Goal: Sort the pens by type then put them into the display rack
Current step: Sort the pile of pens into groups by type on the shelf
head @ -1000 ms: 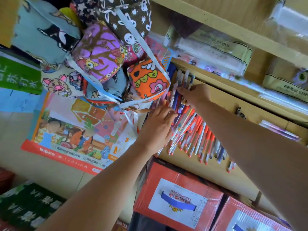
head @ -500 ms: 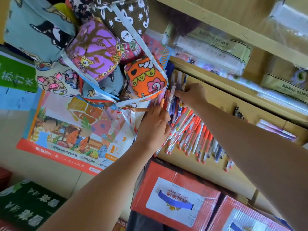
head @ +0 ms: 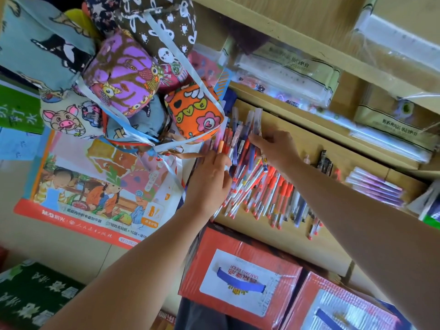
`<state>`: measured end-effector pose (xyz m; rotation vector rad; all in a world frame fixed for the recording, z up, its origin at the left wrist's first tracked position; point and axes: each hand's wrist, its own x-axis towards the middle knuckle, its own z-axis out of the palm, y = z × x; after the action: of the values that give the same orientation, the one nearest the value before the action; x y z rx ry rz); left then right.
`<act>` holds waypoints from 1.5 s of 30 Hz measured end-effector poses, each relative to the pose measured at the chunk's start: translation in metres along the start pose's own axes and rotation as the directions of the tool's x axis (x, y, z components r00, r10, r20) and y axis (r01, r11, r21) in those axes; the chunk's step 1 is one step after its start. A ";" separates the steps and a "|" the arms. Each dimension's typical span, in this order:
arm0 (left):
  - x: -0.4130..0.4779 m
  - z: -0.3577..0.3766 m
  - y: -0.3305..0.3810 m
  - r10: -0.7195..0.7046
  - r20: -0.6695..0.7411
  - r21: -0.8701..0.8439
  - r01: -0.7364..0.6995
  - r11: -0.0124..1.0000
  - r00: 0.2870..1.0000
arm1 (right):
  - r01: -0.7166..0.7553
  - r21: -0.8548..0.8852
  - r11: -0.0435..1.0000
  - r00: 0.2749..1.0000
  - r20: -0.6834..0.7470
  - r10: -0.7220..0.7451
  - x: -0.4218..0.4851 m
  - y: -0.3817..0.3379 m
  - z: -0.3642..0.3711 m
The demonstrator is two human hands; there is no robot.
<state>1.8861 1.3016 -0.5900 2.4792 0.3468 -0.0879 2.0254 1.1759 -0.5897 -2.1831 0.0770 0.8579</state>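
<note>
Orange and blue pens [head: 273, 194] lie side by side on the wooden shelf [head: 333, 244], too many to count. Two bare arms reach in from below. The left hand [head: 209, 179] curls its fingers round a few thin pens at the left end. The right hand [head: 276, 148] pinches a small bunch of clear-capped pens [head: 254, 122], pointing up. Two shiny red boxes [head: 196, 270] sit below the shelf.

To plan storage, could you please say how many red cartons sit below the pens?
2: first carton below the pens; second carton right of it, cropped. More may be hidden.
</note>
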 end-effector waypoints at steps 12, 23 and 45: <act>0.005 0.023 0.029 -0.174 0.241 -0.001 0.180 0.984 0.955 | -0.104 -0.034 0.994 0.992 -0.070 0.101 -0.026 0.049 -0.026; -0.002 0.026 0.047 -0.257 0.338 -0.452 0.395 0.800 0.906 | -0.087 0.300 0.950 0.990 0.129 0.050 -0.050 0.041 -0.031; -0.058 0.031 0.006 -0.355 0.162 -0.344 0.390 0.854 0.921 | -0.076 -0.224 0.972 0.996 -0.056 0.066 -0.053 0.056 0.005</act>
<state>1.8321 1.2657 -0.6027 1.9985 0.7336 -0.2719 1.9642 1.1291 -0.5968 -2.4267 0.0853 0.8909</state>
